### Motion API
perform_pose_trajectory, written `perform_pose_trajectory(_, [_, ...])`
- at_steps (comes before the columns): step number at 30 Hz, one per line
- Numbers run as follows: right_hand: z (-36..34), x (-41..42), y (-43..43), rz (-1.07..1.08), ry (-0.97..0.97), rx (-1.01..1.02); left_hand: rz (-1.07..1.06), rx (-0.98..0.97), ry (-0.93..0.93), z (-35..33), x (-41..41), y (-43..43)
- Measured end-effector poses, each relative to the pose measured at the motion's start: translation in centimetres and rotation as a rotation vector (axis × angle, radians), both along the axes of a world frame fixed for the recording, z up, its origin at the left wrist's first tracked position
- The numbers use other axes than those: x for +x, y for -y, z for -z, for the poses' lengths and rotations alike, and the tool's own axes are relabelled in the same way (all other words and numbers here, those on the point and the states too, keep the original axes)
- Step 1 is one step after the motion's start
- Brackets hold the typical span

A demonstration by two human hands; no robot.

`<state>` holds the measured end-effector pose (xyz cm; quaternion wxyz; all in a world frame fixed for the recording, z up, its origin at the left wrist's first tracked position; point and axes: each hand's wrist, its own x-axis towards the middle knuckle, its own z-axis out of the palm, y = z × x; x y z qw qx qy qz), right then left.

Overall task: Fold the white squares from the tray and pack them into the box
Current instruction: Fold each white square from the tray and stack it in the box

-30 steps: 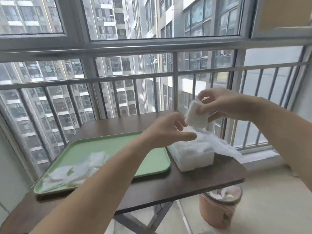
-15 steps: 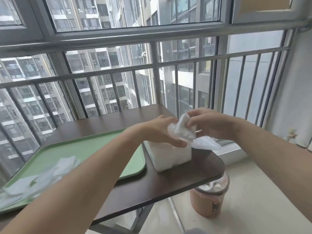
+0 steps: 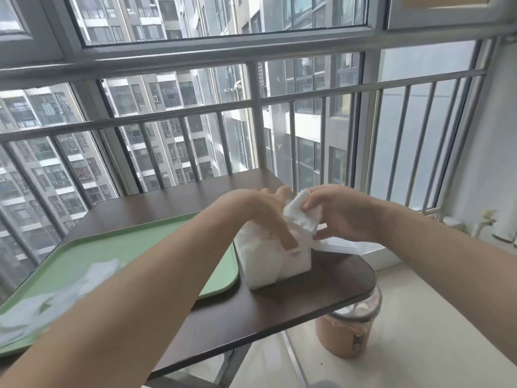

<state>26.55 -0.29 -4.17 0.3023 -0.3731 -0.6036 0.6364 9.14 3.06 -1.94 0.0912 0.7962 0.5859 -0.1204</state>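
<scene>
A white box (image 3: 275,264) stands on the dark table, just right of the green tray (image 3: 156,247). My right hand (image 3: 340,212) pinches a folded white square (image 3: 303,217) right above the box's open top. My left hand (image 3: 265,212) reaches over the box, its fingers pointing down into the opening beside the square. Several loose white squares (image 3: 64,292) lie on the tray's left part, partly hidden by my left forearm.
The dark brown table (image 3: 279,309) ends close to the box on the right. A brown bin (image 3: 347,329) with a clear liner stands on the floor below that edge. A metal railing (image 3: 307,135) and windows close off the far side. The box's clear flap (image 3: 335,245) hangs right.
Both hands have come down from above the table to the box's opening, bringing the folded square with them. The view has swung right, so the tray sits further left.
</scene>
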Motion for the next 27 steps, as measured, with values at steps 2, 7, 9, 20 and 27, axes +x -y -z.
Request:
perform_pose_trajectory(2, [-0.4,-0.3,0.1,0.032,0.023,0.011,-0.011,-0.014,0.021,0.2,-0.1,-0.2])
perform_pose_trajectory(7, [-0.9,-0.7,0.0,0.158,0.204,0.370,0.038,0.107,0.051,0.5,-0.7,-0.6])
perform_pose_trajectory(9, [-1.4,-0.7,0.4,0.110,0.309,0.536,0.063,0.159,0.047,0.7,-1.2,-0.9])
perform_pose_trajectory(20, [-3.1,-2.5,1.7,-0.066,0.878,0.851,0.122,0.253,0.061,0.4,-1.5,-0.4])
perform_pose_trajectory(27, [-4.4,-5.7,2.3,-0.217,1.317,0.900,0.213,0.106,-0.037,0.0,-1.5,0.3])
